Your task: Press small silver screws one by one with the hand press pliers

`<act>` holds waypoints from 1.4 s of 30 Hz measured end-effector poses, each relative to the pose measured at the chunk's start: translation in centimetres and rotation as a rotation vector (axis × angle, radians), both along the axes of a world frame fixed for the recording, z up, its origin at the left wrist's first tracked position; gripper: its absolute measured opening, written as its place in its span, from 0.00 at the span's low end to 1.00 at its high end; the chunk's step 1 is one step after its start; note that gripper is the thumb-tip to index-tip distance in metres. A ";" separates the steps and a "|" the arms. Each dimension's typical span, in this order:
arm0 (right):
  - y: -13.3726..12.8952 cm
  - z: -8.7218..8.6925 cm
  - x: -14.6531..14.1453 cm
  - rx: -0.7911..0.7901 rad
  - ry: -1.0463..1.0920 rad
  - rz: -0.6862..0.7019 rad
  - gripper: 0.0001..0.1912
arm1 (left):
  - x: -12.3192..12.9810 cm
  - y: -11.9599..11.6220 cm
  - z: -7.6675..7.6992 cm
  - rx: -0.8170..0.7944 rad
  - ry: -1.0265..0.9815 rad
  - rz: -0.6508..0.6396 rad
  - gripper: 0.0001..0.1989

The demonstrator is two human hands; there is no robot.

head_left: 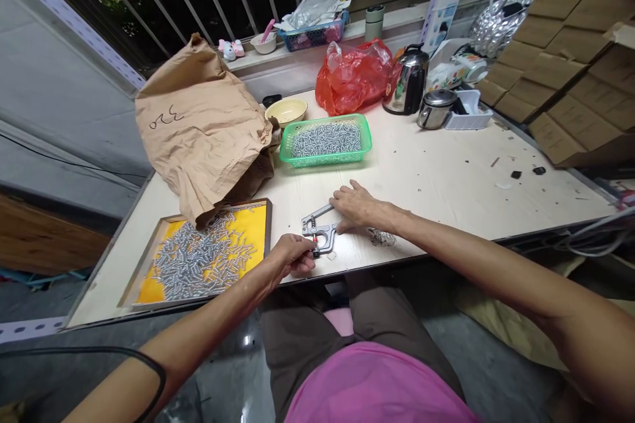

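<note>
Near the front edge of the table lie grey metal hand-press pliers [329,236], like snap-fastener pliers, with a spring and a red part at the jaw. My right hand [354,203] is closed on the handle end, its fingers over the upper lever. At the jaw end, my left hand [294,252] pinches with thumb and forefinger; whatever sits between the fingertips is too small to make out. Left of that hand, a shallow tray [269,221] with a yellow lining holds a heap of small silvery metal pins. Similar pieces fill a green plastic basket [325,160] behind the pliers.
A large brown paper sack [203,125] leans over the tray's back edge. Farther back stand a yellow bowl [286,111], a red plastic bag [352,79], a kettle [407,79] and a metal pot [436,109]. Cardboard [570,73] rises at the right. Small debris [381,238] lies by my right wrist.
</note>
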State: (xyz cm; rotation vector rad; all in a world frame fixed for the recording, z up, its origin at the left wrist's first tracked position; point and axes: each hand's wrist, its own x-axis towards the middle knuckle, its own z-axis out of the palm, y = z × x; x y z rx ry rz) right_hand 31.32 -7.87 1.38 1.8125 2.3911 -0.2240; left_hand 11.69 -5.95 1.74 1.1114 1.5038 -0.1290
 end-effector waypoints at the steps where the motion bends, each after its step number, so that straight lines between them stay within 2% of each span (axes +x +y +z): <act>1: -0.2 0.0 0.0 0.005 -0.009 0.002 0.32 | 0.0 -0.1 0.0 -0.002 0.003 -0.001 0.10; 6: -1.3 0.0 -0.2 0.011 0.005 -0.015 0.34 | -0.2 -0.7 0.3 -0.007 -0.004 -0.024 0.10; 11: -1.9 0.2 -0.4 0.011 0.050 -0.027 0.23 | -0.7 -0.8 0.1 -0.024 -0.021 -0.005 0.09; 13: -2.1 0.3 -0.5 0.014 0.067 -0.041 0.22 | -1.2 -1.1 0.1 0.027 -0.023 -0.048 0.09; 15: -2.3 0.5 -0.5 0.010 0.075 -0.043 0.21 | -1.7 -1.7 0.1 0.248 0.029 -0.175 0.11; 19: -2.7 0.6 -0.6 0.013 0.077 -0.037 0.20 | -1.4 -2.7 -0.1 0.983 0.090 -0.537 0.08; 21: -2.8 0.5 -0.6 0.029 0.077 -0.039 0.20 | -0.3 -2.7 -0.6 1.193 0.055 -0.721 0.10; 23: -2.9 0.3 -0.6 0.041 0.077 -0.038 0.19 | 1.1 -2.2 -1.3 1.277 0.035 -0.871 0.16; 27: -3.3 0.4 -0.5 0.046 0.087 -0.036 0.18 | 3.2 -1.0 -1.8 1.230 0.070 -1.001 0.19; 34: -3.6 0.5 -0.4 -0.017 0.036 -0.113 0.33 | 3.9 -0.2 -0.3 1.122 0.127 -1.125 0.29; 36: -3.6 0.6 -0.5 -0.033 0.016 -0.122 0.29 | 4.2 -0.1 -0.3 1.124 0.148 -1.138 0.27; 39: -3.8 1.1 -0.8 -0.047 -0.006 -0.110 0.20 | 4.5 0.0 -0.5 1.139 0.162 -1.131 0.21; 42: -4.2 1.4 -1.0 -0.036 -0.023 -0.092 0.15 | 4.5 -0.2 -0.6 1.142 0.152 -1.104 0.13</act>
